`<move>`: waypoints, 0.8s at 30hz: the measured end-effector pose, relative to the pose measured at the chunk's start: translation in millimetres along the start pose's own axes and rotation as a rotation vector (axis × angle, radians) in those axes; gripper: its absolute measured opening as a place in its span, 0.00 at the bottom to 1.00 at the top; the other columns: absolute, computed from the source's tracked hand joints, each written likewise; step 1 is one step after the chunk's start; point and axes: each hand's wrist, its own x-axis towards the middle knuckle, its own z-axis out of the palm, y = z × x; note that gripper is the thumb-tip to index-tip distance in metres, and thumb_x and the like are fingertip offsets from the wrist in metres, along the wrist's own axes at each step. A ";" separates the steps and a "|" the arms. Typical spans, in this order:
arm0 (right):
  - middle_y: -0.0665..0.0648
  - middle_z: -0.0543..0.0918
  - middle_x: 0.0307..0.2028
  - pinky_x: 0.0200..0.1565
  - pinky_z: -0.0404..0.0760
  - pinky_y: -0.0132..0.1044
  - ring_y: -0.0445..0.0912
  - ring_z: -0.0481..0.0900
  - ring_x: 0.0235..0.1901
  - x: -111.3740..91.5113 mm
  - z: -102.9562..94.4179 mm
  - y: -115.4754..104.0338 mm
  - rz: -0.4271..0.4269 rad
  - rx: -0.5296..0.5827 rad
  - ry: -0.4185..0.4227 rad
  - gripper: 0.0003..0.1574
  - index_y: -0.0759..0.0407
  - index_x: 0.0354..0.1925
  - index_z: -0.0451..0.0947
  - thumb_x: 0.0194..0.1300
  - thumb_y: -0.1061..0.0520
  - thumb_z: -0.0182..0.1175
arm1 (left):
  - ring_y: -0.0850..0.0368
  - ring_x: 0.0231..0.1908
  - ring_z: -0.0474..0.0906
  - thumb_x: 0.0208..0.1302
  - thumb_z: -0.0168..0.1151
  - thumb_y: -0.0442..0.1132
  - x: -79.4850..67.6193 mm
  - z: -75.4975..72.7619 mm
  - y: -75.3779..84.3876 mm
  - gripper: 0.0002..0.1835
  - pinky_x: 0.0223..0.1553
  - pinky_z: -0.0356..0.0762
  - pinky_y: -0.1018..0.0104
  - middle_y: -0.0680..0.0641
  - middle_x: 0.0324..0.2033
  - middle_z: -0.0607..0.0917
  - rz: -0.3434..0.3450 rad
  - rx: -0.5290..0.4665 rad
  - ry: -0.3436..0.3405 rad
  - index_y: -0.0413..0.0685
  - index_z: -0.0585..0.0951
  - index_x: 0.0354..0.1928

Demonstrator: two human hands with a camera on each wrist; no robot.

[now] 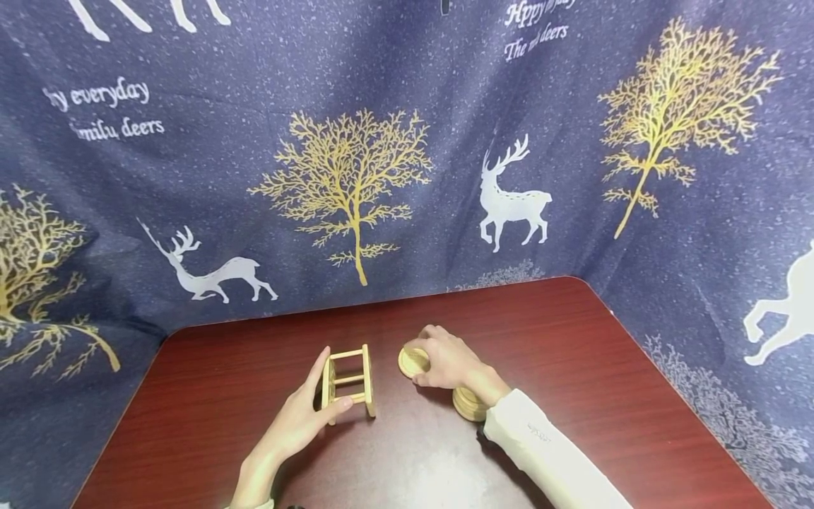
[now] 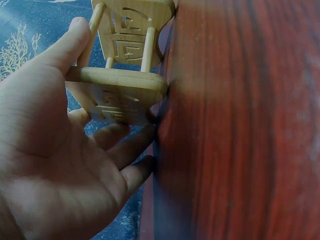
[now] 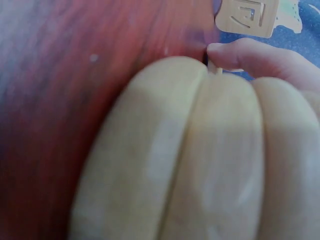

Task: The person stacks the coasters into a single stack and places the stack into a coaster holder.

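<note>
My left hand [image 1: 295, 423] holds a small wooden coaster rack [image 1: 367, 382], thumb at its near end and fingers at its far end. The rack has two side panels joined by round rods; in the left wrist view a carved pattern shows in its panel [image 2: 135, 27]. To the rack's right, my right hand [image 1: 448, 359] grips a round wooden coaster [image 1: 413, 360] by its edge, covering part of it. Below the right wrist sits a stack of similar coasters [image 1: 469, 406], partly hidden by the forearm. That stack [image 3: 220, 160] fills much of the right wrist view.
A dark red wooden table [image 1: 407, 452] with rounded corners lies under both hands. Behind it and at its right side hangs a blue cloth [image 1: 445, 71] printed with white deer and golden trees. A small dark object [image 1: 295, 507] shows at the bottom edge.
</note>
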 end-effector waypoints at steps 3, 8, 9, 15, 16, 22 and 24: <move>0.56 0.82 0.57 0.49 0.86 0.57 0.54 0.80 0.59 0.1 -0.2 -0.7 -0.009 0.004 0.012 0.36 0.45 0.64 0.89 0.56 0.47 0.83 | 0.55 0.19 0.77 0.69 0.77 0.62 0.5 0.6 -1.1 0.60 0.26 0.79 0.62 0.50 0.28 0.85 -0.007 0.007 0.002 0.80 0.46 0.91; 0.57 0.82 0.56 0.50 0.87 0.57 0.55 0.79 0.59 0.3 -0.7 -1.9 -0.017 0.022 0.034 0.36 0.48 0.63 0.90 0.54 0.49 0.83 | 0.54 0.19 0.77 0.69 0.78 0.62 1.0 1.1 -2.0 0.60 0.26 0.80 0.62 0.49 0.30 0.85 -0.010 0.003 0.000 0.77 0.46 0.91; 0.57 0.82 0.57 0.51 0.87 0.56 0.55 0.79 0.59 0.4 -0.8 -1.7 -0.018 0.024 0.038 0.36 0.49 0.63 0.90 0.54 0.50 0.83 | 0.54 0.19 0.77 0.68 0.78 0.62 1.2 1.0 -2.2 0.60 0.27 0.80 0.62 0.49 0.31 0.85 -0.008 0.005 0.002 0.77 0.46 0.91; 0.59 0.81 0.57 0.56 0.85 0.54 0.56 0.78 0.60 1.3 -1.7 -0.3 -0.042 0.052 0.063 0.37 0.52 0.63 0.89 0.54 0.51 0.83 | 0.56 0.22 0.78 0.69 0.77 0.62 1.3 0.3 -3.7 0.59 0.32 0.79 0.62 0.44 0.46 0.86 0.017 0.031 0.021 0.79 0.47 0.91; 0.59 0.81 0.57 0.56 0.85 0.54 0.56 0.78 0.60 1.3 -1.8 -0.2 -0.041 0.055 0.065 0.37 0.53 0.63 0.89 0.54 0.52 0.83 | 0.56 0.22 0.78 0.69 0.77 0.62 1.4 0.3 -3.8 0.59 0.32 0.79 0.62 0.43 0.46 0.86 0.018 0.030 0.021 0.79 0.47 0.90; 0.58 0.81 0.58 0.56 0.85 0.54 0.55 0.78 0.61 0.8 -2.0 -0.1 -0.029 0.058 0.066 0.37 0.51 0.64 0.89 0.55 0.51 0.83 | 0.55 0.21 0.78 0.68 0.78 0.62 1.8 0.7 -3.8 0.60 0.29 0.80 0.61 0.45 0.39 0.86 0.002 0.013 0.008 0.76 0.47 0.91; 0.57 0.81 0.58 0.56 0.85 0.54 0.55 0.77 0.61 0.5 -2.9 -0.6 -0.024 0.063 0.063 0.37 0.50 0.64 0.89 0.56 0.51 0.82 | 0.55 0.22 0.78 0.68 0.78 0.62 1.5 0.3 -3.4 0.60 0.30 0.79 0.62 0.45 0.40 0.86 0.005 0.017 0.011 0.75 0.48 0.91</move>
